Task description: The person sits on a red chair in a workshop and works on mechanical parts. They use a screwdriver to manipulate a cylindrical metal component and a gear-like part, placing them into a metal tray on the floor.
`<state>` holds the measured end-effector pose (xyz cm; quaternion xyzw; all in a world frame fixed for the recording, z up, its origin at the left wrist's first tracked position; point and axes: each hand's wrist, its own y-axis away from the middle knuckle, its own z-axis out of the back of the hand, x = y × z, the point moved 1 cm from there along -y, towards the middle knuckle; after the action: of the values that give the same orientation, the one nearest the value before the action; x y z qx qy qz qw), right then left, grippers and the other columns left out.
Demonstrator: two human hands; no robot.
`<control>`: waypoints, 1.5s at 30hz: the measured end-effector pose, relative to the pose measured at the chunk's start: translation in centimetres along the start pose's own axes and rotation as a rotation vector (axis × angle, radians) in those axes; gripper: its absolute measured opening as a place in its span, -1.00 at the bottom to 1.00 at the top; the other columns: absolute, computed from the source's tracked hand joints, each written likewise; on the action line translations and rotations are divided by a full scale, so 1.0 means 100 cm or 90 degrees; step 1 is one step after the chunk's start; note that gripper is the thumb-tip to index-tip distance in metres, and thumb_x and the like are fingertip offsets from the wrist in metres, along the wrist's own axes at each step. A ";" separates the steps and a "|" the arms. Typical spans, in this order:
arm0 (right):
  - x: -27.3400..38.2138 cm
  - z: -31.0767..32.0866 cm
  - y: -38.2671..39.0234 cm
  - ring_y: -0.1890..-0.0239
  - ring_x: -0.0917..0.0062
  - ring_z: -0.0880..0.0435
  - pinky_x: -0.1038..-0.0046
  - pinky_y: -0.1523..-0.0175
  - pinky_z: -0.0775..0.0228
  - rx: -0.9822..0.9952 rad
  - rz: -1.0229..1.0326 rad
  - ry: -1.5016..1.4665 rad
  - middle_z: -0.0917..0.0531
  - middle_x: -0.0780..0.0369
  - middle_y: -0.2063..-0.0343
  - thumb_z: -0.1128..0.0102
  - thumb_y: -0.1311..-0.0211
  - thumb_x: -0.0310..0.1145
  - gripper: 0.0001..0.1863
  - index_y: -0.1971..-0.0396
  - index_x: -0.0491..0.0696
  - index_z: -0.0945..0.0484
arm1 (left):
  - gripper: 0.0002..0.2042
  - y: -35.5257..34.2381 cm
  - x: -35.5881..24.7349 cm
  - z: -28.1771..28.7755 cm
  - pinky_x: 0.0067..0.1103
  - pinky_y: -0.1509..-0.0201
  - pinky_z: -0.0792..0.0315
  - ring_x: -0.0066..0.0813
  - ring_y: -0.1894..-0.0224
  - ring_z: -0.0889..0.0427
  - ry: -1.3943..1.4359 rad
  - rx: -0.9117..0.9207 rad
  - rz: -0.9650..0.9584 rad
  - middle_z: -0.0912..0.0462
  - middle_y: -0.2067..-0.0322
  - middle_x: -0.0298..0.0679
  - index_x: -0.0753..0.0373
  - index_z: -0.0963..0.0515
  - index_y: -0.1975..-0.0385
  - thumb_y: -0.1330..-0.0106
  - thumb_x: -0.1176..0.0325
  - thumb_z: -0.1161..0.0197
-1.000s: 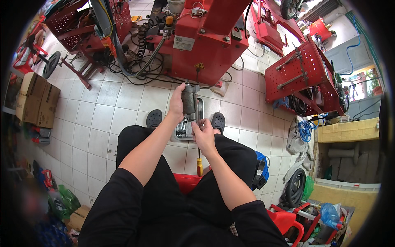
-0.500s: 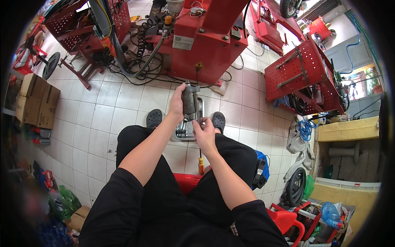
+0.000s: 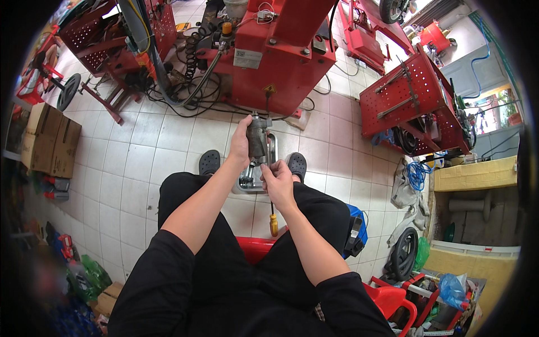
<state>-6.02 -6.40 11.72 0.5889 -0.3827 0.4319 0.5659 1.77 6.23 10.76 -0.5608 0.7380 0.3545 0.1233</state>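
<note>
As I look in from afar, the left hand [image 3: 240, 143] is wrapped around a grey metal cylinder [image 3: 257, 140], its dull, scuffed barrel held over a shiny, round-cornered metal tray [image 3: 273, 147] between two dark, perforated clogs [image 3: 210, 162]. Near the cylinder's lower end, the right hand [image 3: 277, 182] has its thumb and fingers drawn close together; whether they pinch anything, I cannot tell. A screwdriver [image 3: 273, 224] points its thin, straight shaft up to that hand, the smooth yellow handle (rather stubby, to my eye) lowest. Pale, glossy tiles [image 3: 179, 132] with dark joints spread underneath.
</note>
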 end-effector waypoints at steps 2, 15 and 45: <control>-0.005 0.001 -0.002 0.72 0.77 -0.32 0.68 0.67 -0.11 -0.009 0.033 -0.013 -0.41 0.35 0.65 -0.13 -0.26 -0.33 -0.78 0.43 -0.08 -0.28 | -0.56 -0.002 0.001 0.001 -0.45 0.34 -0.52 -0.36 0.44 -0.61 0.026 0.004 0.012 -0.61 0.44 -0.21 0.20 -0.49 0.25 -0.28 -0.09 0.05; 0.094 0.055 0.009 0.74 0.80 -0.14 0.67 0.76 0.12 -0.004 0.017 -0.149 -0.24 0.42 0.65 0.16 -0.40 -0.21 -0.81 0.38 0.03 -0.28 | -0.53 -0.002 -0.001 0.008 -0.37 0.35 -0.49 -0.31 0.41 -0.58 0.141 -0.030 0.033 -0.59 0.43 -0.22 0.17 -0.50 0.27 -0.26 -0.15 0.09; 0.005 0.005 -0.009 0.78 0.82 -0.03 0.68 0.70 0.18 0.174 -0.061 -0.096 -0.15 0.47 0.74 0.18 -0.43 -0.27 -0.79 0.31 -0.09 -0.33 | -0.53 -0.010 -0.019 0.011 -0.41 0.35 -0.49 -0.37 0.43 -0.60 0.101 -0.055 -0.055 -0.60 0.46 -0.29 0.14 -0.52 0.31 -0.24 -0.16 0.08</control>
<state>-5.01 -6.86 11.89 0.7088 -0.3334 0.4069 0.4700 3.09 8.28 10.72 -0.6233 0.7044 0.3350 0.0552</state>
